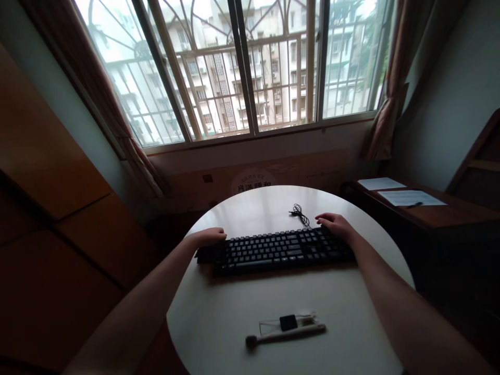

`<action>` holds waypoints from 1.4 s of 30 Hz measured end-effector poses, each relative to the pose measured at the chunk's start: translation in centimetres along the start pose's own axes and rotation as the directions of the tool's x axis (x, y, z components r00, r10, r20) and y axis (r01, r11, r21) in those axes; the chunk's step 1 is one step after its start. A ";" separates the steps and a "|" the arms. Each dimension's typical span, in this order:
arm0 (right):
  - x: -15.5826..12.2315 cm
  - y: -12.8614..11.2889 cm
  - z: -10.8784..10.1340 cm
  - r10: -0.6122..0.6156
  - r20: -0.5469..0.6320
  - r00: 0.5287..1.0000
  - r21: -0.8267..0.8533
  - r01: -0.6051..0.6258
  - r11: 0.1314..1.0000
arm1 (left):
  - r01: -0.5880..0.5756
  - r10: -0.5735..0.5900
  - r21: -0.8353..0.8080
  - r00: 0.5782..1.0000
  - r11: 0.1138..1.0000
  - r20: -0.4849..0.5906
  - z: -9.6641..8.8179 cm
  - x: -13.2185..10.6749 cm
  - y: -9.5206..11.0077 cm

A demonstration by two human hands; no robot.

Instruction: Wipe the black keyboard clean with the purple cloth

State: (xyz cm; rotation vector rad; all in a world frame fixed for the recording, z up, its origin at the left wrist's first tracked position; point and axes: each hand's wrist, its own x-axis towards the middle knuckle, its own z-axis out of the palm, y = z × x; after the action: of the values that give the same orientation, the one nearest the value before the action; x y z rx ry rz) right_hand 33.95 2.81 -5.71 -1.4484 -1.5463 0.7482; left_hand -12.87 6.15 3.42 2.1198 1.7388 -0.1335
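Note:
A full-size black keyboard (269,250) lies across the white round table, a little tilted in view. At its far left corner, my left hand (209,237) is closed, fingers curled against the keyboard's edge. A flat black piece (207,255) juts out beyond the left end; I cannot make out what it is. Over the far right corner lies my right hand (336,225), gripping the keyboard's end, with the fingertips at the back edge. A bundled black cable (299,214) rests behind the keyboard, near my right fingers.
Closer to me on the table (219,323) lie a toothbrush-like brush (289,334) with a dark head and a clear packet (269,326) with a black square (288,322). Papers (412,197) and a pen (414,205) lie on a wooden desk (449,219) at right. A barred window is ahead.

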 end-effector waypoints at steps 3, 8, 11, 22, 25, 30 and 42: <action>-0.1 -0.1 -0.1 -0.009 0.004 1.000 -0.003 0.009 1.000 | 0.001 -0.003 -0.088 1.000 0.996 -0.024 -0.7 -0.9 0.2; -0.1 -0.2 -0.1 -0.010 -0.003 1.000 0.009 0.010 1.000 | -0.055 0.115 -0.497 0.989 0.866 0.090 -2.8 -3.6 1.5; -0.2 -0.2 -0.1 -0.011 -0.007 1.000 0.008 0.011 1.000 | -0.105 0.189 -0.546 0.977 0.831 0.100 -3.3 -3.8 2.0; -0.1 -0.3 -0.1 -0.013 0.003 1.000 0.000 0.013 1.000 | 0.035 -0.036 0.014 0.993 0.999 0.114 0.0 -0.1 0.9; -0.1 -0.3 -0.1 -0.012 0.001 1.000 -0.006 0.012 1.000 | 0.018 -0.021 0.024 0.990 1.000 0.136 0.4 -0.1 1.3; -0.1 -0.2 0.0 -0.007 -0.005 1.000 0.008 0.007 1.000 | 0.049 -0.058 0.062 0.988 0.997 0.144 0.7 0.0 1.7; 0.1 0.1 0.1 -0.015 -0.005 1.000 0.014 0.015 1.000 | -0.258 0.270 0.141 0.960 0.956 -0.076 -0.8 -0.7 0.4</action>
State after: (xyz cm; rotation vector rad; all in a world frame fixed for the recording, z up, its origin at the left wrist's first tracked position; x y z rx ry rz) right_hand 33.91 2.97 -5.80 -1.4260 -1.5441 0.7451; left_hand -12.75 5.72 4.44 2.4687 1.5132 -0.0743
